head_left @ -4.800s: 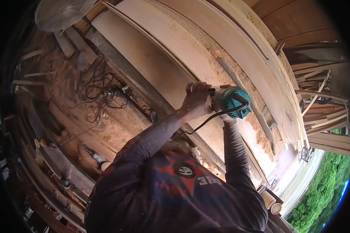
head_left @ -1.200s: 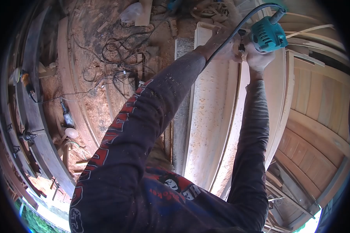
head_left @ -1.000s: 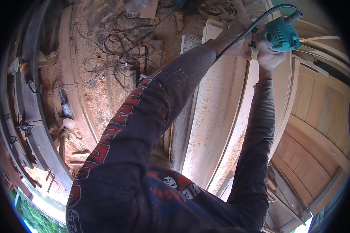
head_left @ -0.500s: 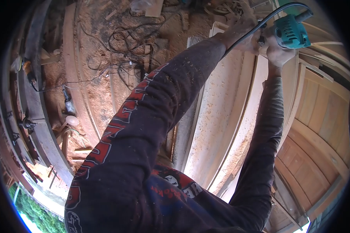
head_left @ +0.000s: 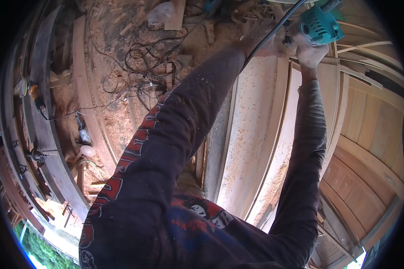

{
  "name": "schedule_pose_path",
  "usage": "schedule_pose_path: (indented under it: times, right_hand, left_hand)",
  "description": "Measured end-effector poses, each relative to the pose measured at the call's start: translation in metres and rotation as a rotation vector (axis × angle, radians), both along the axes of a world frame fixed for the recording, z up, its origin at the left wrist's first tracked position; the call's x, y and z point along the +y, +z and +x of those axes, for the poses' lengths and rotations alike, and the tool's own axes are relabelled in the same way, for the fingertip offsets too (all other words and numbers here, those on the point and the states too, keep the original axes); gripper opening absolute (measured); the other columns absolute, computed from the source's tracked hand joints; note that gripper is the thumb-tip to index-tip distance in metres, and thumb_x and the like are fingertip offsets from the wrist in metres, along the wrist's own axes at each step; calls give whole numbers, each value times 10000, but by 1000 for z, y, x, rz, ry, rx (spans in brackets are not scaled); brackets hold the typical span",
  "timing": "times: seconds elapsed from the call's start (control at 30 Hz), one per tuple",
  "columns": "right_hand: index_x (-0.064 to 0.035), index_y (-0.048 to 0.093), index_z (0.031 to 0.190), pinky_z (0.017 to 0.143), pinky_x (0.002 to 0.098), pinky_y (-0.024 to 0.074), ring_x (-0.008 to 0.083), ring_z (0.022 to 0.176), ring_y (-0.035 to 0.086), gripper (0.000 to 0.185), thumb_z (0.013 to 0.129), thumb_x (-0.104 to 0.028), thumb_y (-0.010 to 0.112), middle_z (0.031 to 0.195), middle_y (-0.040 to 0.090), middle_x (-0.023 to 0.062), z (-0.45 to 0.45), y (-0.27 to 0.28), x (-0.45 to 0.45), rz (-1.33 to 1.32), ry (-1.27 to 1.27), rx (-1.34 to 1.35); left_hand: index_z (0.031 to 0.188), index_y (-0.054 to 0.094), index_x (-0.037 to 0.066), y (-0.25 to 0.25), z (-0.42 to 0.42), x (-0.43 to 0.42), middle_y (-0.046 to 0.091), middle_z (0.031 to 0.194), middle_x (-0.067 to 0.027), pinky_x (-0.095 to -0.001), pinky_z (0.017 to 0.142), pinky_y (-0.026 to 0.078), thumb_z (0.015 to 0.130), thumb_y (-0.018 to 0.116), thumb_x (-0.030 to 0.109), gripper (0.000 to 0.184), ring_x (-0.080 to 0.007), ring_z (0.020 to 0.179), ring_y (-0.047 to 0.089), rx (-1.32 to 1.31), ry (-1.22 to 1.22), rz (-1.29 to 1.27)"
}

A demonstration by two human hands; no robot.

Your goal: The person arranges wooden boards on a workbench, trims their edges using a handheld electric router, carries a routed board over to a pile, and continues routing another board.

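Observation:
A teal router (head_left: pixel 321 26) with a black cord stands at the far end of long pale boards, at the upper right. My right hand (head_left: pixel 310 54) is closed around its near side. My left hand (head_left: pixel 267 41) reaches the router's left side and appears closed on it, though dust and blur soften the fingers. Between the hands a small dark knob (head_left: pixel 288 41) shows. The cord (head_left: pixel 274 33) crosses over my left wrist. Wood chips speckle the pale board (head_left: pixel 255 121) beneath my arms. The router's base and bit are hidden.
Panelled wooden doors (head_left: pixel 368 134) lean at the right. Tangled cords (head_left: pixel 141 60) lie on the shaving-covered floor, near a clear plastic bag (head_left: pixel 160 14). At the left are dark beams (head_left: pixel 49 125), an orange-and-black power tool (head_left: pixel 35 95) and a grey tool (head_left: pixel 83 133).
The router and both hands have moved farther from me and slightly left along the boards. My view has tilted a little, so the floor and beams sit lower in it.

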State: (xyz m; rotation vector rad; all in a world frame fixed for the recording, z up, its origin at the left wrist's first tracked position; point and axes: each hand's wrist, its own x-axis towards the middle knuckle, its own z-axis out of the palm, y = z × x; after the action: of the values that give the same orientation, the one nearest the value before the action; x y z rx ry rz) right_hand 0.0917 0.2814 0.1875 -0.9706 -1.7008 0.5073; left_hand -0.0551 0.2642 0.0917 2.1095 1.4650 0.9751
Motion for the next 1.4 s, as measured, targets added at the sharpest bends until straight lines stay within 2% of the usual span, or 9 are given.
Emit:
schedule_pose_path:
  times: [0.63,0.67,0.8,0.97,1.1,1.17,1.23,1.37,1.4]
  right_hand:
    - [-33,713,967,780,285,559,129,841,697,310,735,-158,876,928,734,9,20,-10,-11,-32,32,-211]
    - [-47,522,1335,992,361,543,159,1048,677,827,657,-259,945,1183,700,40,24,-18,-3,-120,303,-52]
    - [-58,628,1167,973,343,542,147,977,675,835,464,-322,994,1066,711,5,13,7,-31,-257,97,-90]
    - [-109,651,1128,976,360,536,182,976,678,804,446,-392,968,1073,707,4,25,2,-35,-76,6,-576]
    - [-101,651,1140,979,367,533,194,986,678,769,488,-373,955,1081,707,19,28,3,-47,-163,38,-374]
    - [-93,652,1159,985,375,533,197,997,680,760,512,-355,950,1092,709,28,27,6,-54,-125,32,-448]
    - [-84,642,1234,1032,409,517,216,1054,682,739,593,-326,918,1144,713,55,20,15,-71,-287,116,29]
    - [-129,609,1318,1132,437,446,263,1152,661,723,685,-376,853,1218,706,75,29,8,-87,-364,133,61]
    - [-83,667,1151,954,369,513,201,1000,687,521,710,-280,865,1079,728,46,31,8,-94,-207,82,-46]
  left_hand:
    - [1368,565,101,29,-2,-32,657,1147,-190,-507,916,474,744,845,433,761,-378,1059,618,-338,-156,58]
    - [1356,577,101,32,-2,-35,677,1118,-189,-501,893,492,756,840,412,725,-371,1025,643,-350,-171,60]
    - [1313,616,96,45,2,-48,735,1027,-179,-479,827,545,801,817,332,599,-352,918,713,-251,-113,159]
    - [1392,560,78,47,11,-56,712,1136,-185,-452,858,540,794,832,339,707,-342,1002,692,-465,-251,56]
    - [1455,521,122,38,14,-66,624,1370,-199,-491,1072,427,819,820,320,730,-334,1325,539,-343,-173,92]
    - [1442,499,56,2,26,-66,545,1405,-210,-496,1088,414,732,879,409,880,-366,1340,490,-475,-163,-44]
    - [1430,476,-10,-6,30,-72,465,1440,-222,-501,1104,402,644,938,498,1043,-397,1354,440,-605,-147,-180]
    - [1415,477,-27,-6,34,-90,440,1443,-218,-495,1092,412,642,952,485,1041,-391,1336,450,-283,-32,-33]
    - [1411,477,-31,-7,36,-95,434,1444,-217,-494,1089,414,642,955,481,1040,-389,1331,453,-203,-2,5]
